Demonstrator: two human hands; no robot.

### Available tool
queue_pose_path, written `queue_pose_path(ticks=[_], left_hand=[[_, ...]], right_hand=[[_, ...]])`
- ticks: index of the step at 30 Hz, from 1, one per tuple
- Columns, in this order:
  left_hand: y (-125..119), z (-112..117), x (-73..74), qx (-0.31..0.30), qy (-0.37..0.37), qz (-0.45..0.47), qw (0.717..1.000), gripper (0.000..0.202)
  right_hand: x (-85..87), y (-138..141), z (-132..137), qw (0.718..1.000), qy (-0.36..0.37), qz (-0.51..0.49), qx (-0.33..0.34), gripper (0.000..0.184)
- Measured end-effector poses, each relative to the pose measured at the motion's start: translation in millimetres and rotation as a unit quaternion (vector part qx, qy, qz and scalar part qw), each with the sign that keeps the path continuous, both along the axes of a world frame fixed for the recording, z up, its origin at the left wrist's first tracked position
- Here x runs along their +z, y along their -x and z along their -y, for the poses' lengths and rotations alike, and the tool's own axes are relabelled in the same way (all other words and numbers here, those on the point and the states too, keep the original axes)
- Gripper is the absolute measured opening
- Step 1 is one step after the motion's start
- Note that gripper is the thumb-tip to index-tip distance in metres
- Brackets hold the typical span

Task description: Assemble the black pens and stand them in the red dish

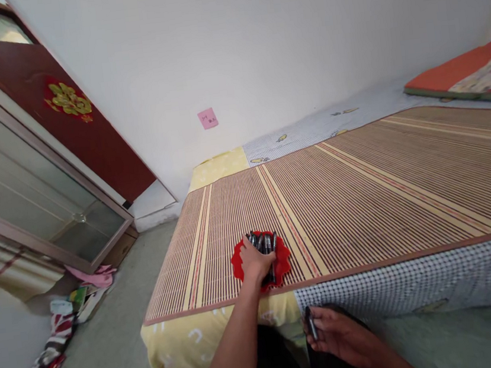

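A red scalloped plate (285,260) lies near the front edge of the woven mat. Several black marker pens (268,243) are bunched in it, side by side. My left hand (255,261) reaches over the plate from the front, its thumb to the right and its fingers to the left, closed around the bunch of pens. Part of the bunch is hidden under the palm. Lower down, in front of the bed's edge, my right hand (335,331) grips a black marker pen (311,324) held roughly upright between thumb and fingers.
The striped woven mat (342,208) covers a bed with yellow and checked sheets. A folded orange quilt (459,71) rests at the far right. A pink note (207,119) sticks to the wall. Clothes and other items (61,326) lie on the floor at left, below a glass-panelled door (36,156).
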State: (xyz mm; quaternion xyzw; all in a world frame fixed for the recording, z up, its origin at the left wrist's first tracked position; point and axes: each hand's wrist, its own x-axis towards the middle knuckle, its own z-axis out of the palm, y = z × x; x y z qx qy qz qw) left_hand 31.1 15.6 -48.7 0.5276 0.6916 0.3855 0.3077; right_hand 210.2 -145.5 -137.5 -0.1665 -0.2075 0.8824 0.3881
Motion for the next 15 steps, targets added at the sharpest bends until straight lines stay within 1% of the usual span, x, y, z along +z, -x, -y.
queue_pose_path(ticks=[2, 5, 7, 11, 15], left_hand=[[3, -1, 2.0, 0.001, -0.005, 0.006, 1.0, 0.091], [13, -3, 3.8, -0.035, -0.007, 0.032, 0.999, 0.076], [20, -4, 3.6, -0.047, -0.009, 0.049, 0.998, 0.069], [33, -7, 1.3, -0.031, -0.008, 0.083, 0.996, 0.055], [37, -7, -0.3, -0.021, -0.004, 0.132, 0.991, 0.05]], right_hand=[[-0.5, 0, 0, 1.0, 0.002, -0.003, -0.001, 0.018], [-0.9, 1, -1, 1.0, 0.002, -0.01, 0.002, 0.018], [-0.7, 1, -1, 1.0, 0.005, -0.012, 0.002, 0.018], [0.1, 1, -1, 1.0, 0.011, -0.007, 0.001, 0.02], [-1.0, 0, -1, 1.0, 0.006, 0.001, 0.001, 0.018]])
